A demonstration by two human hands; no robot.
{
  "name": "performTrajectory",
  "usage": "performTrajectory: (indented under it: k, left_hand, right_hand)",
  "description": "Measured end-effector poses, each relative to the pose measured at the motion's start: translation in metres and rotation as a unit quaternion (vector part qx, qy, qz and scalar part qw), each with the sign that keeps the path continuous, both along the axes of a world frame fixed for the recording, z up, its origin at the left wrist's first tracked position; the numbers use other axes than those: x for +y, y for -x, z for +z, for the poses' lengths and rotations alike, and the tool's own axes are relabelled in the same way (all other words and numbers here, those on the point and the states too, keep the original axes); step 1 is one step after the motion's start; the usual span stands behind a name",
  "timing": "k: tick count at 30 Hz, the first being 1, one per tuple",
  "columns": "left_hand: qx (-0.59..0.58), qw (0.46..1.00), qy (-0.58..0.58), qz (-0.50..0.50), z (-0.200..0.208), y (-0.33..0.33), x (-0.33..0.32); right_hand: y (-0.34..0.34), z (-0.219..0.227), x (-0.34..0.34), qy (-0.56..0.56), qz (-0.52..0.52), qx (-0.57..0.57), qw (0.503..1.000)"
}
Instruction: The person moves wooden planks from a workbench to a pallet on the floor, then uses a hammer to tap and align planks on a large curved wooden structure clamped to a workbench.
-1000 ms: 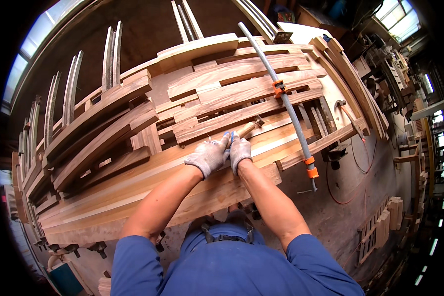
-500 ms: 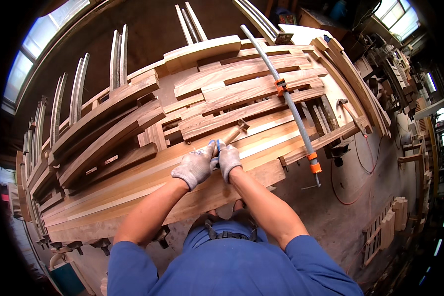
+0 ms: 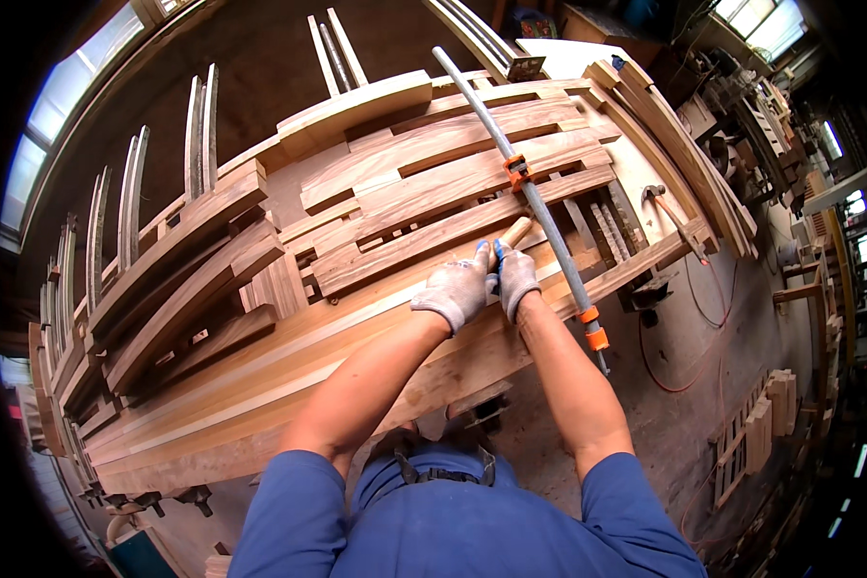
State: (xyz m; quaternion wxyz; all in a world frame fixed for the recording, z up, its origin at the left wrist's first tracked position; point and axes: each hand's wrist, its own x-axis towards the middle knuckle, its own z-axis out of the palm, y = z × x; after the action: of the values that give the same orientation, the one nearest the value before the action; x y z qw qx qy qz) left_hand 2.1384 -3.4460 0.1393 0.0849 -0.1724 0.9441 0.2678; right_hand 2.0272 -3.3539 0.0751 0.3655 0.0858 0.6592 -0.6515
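Note:
My left hand (image 3: pixel 458 289), in a pale grey work glove with blue fingertips, is closed around a wooden-handled tool (image 3: pixel 515 231). My right hand (image 3: pixel 517 276), gloved the same way, grips it close beside the left. The tool's light wooden end sticks out beyond my fingers, tilted away and to the right; the rest is covered, so its kind is unclear. Under my hands lie long, pale wooden strips (image 3: pixel 260 383) side by side along the near edge. Just right of my right hand, a grey pipe clamp (image 3: pixel 556 231) with orange fittings crosses the boards.
Notched boards (image 3: pixel 472 217) lie beyond my hands, and curved timbers (image 3: pixel 178 255) are stacked at left. Upright metal bars (image 3: pixel 133 197) rise behind them. A claw hammer (image 3: pixel 676 222) rests at right. A red hose (image 3: pixel 660 383) and a slatted wooden frame (image 3: pixel 742 453) are on the floor.
Both my hands have moved right along the strips with the tool, closer to the pipe clamp. The tool's far end is partly turned. The whole view has shifted slightly.

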Motion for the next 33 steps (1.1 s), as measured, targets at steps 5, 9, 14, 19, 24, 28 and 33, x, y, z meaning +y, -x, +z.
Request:
performTrajectory:
  k: [5,9,14,19,24,28,33]
  left_hand:
    - [0.021,1.0,0.008,0.0,-0.004,0.009,0.014]
    - [0.024,0.999,-0.005,0.024,-0.016,0.01,0.017]
    - [0.008,0.999,-0.012,0.032,-0.017,-0.009,0.015]
    - [-0.011,0.999,0.018,0.046,-0.019,-0.053,0.009]
    - [-0.026,0.997,0.034,0.059,-0.019,-0.106,-0.009]
    - [0.01,0.996,0.049,0.076,-0.022,-0.16,-0.022]
    - [-0.078,0.991,0.055,0.097,-0.002,-0.209,-0.029]
  right_hand:
    - [0.017,-0.022,0.015,-0.013,0.001,0.012,1.0]
    - [0.019,-0.035,0.014,-0.017,0.011,0.009,1.0]
    - [0.006,-0.042,0.011,-0.009,0.024,-0.004,1.0]
    - [-0.04,-0.062,-0.003,-0.025,0.052,0.058,0.997]
    - [-0.1,-0.03,-0.029,-0.047,0.076,0.057,0.994]
    - [-0.152,-0.025,-0.043,-0.087,0.131,0.101,0.982]
    - [-0.2,0.0,-0.055,-0.04,0.119,0.017,0.992]
